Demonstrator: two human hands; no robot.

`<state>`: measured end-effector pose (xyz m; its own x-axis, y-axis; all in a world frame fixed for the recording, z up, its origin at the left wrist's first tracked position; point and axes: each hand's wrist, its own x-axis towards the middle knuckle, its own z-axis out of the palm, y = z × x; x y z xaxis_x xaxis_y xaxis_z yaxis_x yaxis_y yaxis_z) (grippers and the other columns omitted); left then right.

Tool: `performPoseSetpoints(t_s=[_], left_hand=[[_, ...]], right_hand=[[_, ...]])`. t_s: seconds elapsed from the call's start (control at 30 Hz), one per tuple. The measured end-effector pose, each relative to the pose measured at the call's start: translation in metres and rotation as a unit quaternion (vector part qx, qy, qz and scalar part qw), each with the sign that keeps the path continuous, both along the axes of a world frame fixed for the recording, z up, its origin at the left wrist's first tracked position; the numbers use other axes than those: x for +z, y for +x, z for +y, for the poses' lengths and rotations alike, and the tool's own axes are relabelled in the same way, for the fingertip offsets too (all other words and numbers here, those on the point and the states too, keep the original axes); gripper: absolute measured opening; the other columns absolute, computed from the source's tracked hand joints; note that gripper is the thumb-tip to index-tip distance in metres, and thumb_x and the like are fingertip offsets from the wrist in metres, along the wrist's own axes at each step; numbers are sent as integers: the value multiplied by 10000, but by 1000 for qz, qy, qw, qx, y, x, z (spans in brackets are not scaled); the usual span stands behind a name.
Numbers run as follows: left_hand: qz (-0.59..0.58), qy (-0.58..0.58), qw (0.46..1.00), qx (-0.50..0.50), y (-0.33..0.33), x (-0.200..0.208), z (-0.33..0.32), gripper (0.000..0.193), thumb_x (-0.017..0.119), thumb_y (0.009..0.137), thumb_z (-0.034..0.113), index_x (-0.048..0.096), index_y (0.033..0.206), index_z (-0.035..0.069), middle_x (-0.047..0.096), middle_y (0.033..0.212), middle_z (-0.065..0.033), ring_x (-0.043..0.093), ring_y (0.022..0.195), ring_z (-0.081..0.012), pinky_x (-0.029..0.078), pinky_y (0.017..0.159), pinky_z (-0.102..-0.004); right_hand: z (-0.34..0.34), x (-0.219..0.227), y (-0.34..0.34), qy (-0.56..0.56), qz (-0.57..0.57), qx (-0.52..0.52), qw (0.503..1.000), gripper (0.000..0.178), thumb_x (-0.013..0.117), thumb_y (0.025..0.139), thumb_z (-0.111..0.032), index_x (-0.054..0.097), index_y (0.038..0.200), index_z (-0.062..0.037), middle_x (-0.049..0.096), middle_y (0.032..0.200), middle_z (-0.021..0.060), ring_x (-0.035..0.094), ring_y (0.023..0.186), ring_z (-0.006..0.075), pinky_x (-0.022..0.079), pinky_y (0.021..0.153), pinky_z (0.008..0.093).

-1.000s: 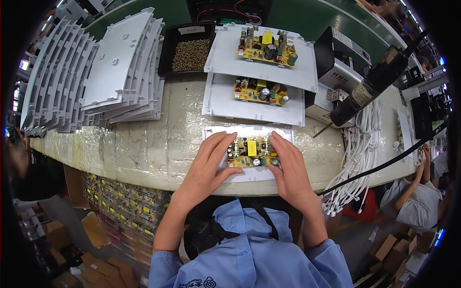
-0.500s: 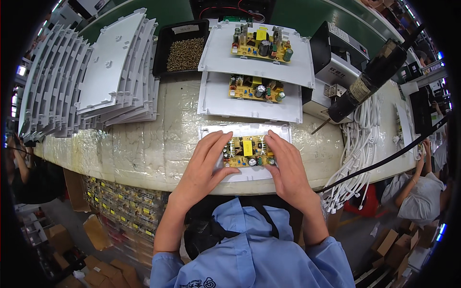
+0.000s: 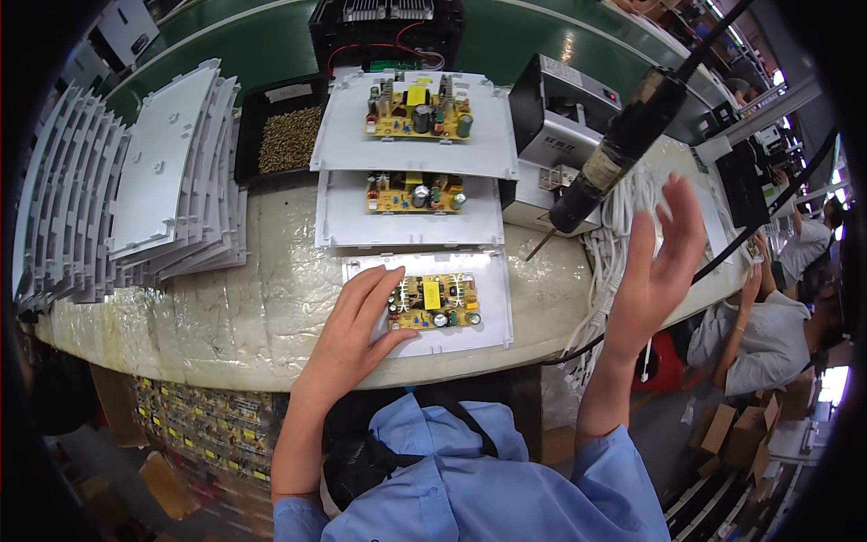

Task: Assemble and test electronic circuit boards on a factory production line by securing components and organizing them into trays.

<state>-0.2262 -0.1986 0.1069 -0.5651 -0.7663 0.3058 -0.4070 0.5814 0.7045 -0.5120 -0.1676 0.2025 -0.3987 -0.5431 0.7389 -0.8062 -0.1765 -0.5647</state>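
A yellow circuit board (image 3: 433,298) with a yellow transformer and several capacitors lies on a white plastic panel (image 3: 495,318) at the table's front edge. My left hand (image 3: 347,327) grips the board's left end, fingertips at its upper corner and thumb at the lower one. Raised to the right of the panel, my right hand (image 3: 654,262) is empty with its fingers apart. Closest to it hangs a black electric screwdriver (image 3: 612,155), its bit pointing down to the left.
Behind are two stacked white panels (image 3: 343,221) bearing circuit boards. Further left stand a black bin of brass-coloured screws (image 3: 291,137) and stacked white panels (image 3: 153,176). A boxy black-and-silver machine (image 3: 558,135) and white cables (image 3: 601,271) are at right. Another person (image 3: 763,339) works far right.
My right hand has let go of the board's right end and risen to the right, toward the screwdriver. My left hand stays at the board. The whole view has shifted.
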Motion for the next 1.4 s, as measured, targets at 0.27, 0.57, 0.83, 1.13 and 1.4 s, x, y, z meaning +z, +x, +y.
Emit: performPoseSetpoints(t_s=[0.27,0.57,0.83,1.13,1.4], left_hand=[[1,13,1000,-3,-1,-1,1,771,840,723,162,489,1397,37,513,1348,-173,508,1249,-359,439,1048,-423],[-2,3,1000,1,-2,-1,1,729,821,757,166,484,1390,31,514,1309,-184,510,1221,-371,455,1021,-433],[11,2,1000,0,-14,-2,-2,730,806,774,176,466,1405,36,503,1316,-186,495,1234,-373,438,1039,-433],[22,14,1000,-8,-13,-4,-2,759,819,751,166,462,1411,45,535,1356,-201,504,1267,-386,418,1068,-440],[16,0,1000,-3,-13,-3,-2,749,819,750,164,470,1402,46,541,1345,-197,511,1253,-386,426,1058,-442]], right_hand=[[-62,17,-23,128,-326,204,914,490,672,946,-245,507,1318,28,625,1056,88,618,919,159,476,839,285],[-38,53,-17,-166,-355,188,901,261,696,913,-148,572,1115,-38,508,693,-9,488,561,94,412,561,256],[-58,54,-7,-186,-294,175,921,170,674,917,-112,557,1016,-38,459,673,7,457,544,109,411,572,283],[-3,42,36,-104,-368,328,864,272,501,1017,-190,449,1228,-27,402,701,-16,387,515,66,383,506,245],[7,23,64,41,-338,339,877,332,556,969,-240,419,1224,-78,416,670,-8,412,484,95,411,516,282]])
